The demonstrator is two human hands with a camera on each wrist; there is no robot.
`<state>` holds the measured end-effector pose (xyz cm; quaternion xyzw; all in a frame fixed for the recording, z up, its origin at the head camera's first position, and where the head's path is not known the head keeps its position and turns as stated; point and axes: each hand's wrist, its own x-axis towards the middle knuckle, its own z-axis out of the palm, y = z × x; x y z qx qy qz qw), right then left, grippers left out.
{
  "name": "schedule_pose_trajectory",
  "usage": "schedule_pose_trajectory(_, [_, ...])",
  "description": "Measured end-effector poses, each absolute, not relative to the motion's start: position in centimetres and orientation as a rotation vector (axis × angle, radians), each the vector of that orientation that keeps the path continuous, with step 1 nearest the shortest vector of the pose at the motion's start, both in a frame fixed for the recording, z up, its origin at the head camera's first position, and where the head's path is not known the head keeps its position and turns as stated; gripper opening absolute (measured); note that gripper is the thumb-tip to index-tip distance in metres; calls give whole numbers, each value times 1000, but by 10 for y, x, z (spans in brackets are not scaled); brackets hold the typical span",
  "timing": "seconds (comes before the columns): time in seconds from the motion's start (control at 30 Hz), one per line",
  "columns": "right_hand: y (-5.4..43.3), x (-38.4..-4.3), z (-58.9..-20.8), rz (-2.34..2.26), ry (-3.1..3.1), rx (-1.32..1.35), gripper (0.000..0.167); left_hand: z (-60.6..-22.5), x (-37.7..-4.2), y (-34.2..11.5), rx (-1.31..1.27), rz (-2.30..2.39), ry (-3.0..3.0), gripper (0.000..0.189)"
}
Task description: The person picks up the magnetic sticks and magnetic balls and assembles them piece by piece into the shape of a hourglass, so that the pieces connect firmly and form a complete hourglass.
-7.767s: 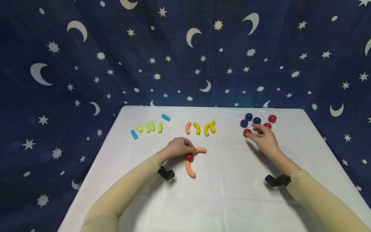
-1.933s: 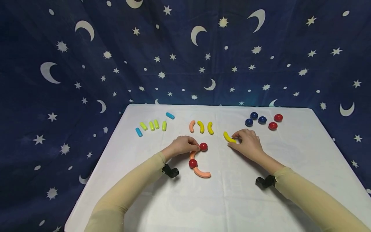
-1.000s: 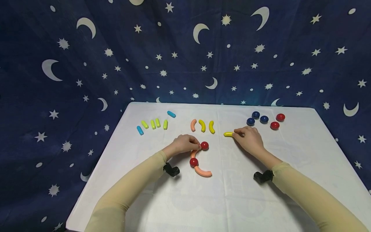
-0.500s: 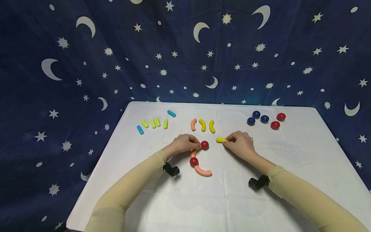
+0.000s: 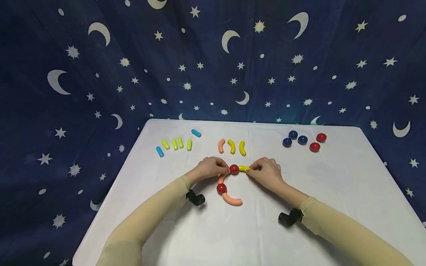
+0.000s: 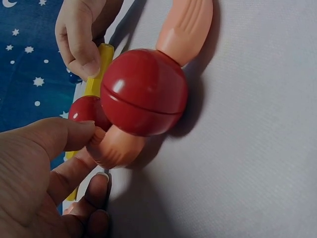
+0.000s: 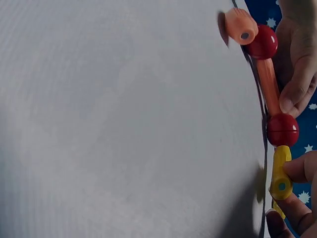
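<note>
A chain of red balls and curved peach rods lies mid-table. My left hand [image 5: 210,168] pinches the upper peach rod [image 6: 119,148], which joins the lower red ball [image 5: 221,188] to the upper red ball [image 5: 234,169]. A second peach rod [image 5: 232,200] extends from the lower ball toward the right. Between thumb and fingers, my right hand [image 5: 267,173] holds a curved yellow rod [image 7: 281,171]. Its far end meets the upper red ball; a small grey disc shows in its near end. In the head view fingers hide part of both held rods.
Behind the hands lie a peach rod [image 5: 221,146] and two yellow rods [image 5: 242,148]. Short green rods [image 5: 174,144] and blue rods [image 5: 196,133] are at back left. Dark blue balls [image 5: 302,139] and two red balls [image 5: 314,147] sit at back right.
My right hand has brought the yellow rod leftward, up against the upper red ball. Earlier it was over the balls at back right. The left hand has stayed on the peach rod lately.
</note>
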<state>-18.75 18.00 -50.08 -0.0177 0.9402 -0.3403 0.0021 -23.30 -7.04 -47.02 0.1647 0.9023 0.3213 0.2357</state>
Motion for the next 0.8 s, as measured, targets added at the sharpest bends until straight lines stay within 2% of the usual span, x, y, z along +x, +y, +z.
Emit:
schedule_pose_trajectory(0.27, [177,-180,-507,-1053,2962,-46,22,-473,-227,-70,447,867,2470,19])
schedule_pose_trajectory(0.8, [178,-193,-507,-1044,2962,-134,23,-472,-230,-75,445,933,2436,17])
